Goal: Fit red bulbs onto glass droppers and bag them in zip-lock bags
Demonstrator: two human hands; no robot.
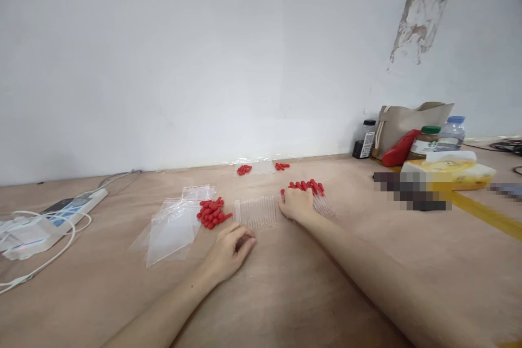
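My left hand rests on the table with loosely curled fingers, the thumb apart from them and nothing visible between. Just beyond it lies a heap of red rubber bulbs. A row of clear thin tubes lies side by side between my hands. My right hand is closed at the left end of a row of droppers, clear tubes with red bulbs. A red bulb shows at its fingertips; the rest of that piece is hidden by the hand.
Clear zip bags lie left of the heap. Farther back are small bags with red bulbs. A power strip with white cables is at left. At right stand a tissue pack, bottles, a jar and a grey bag.
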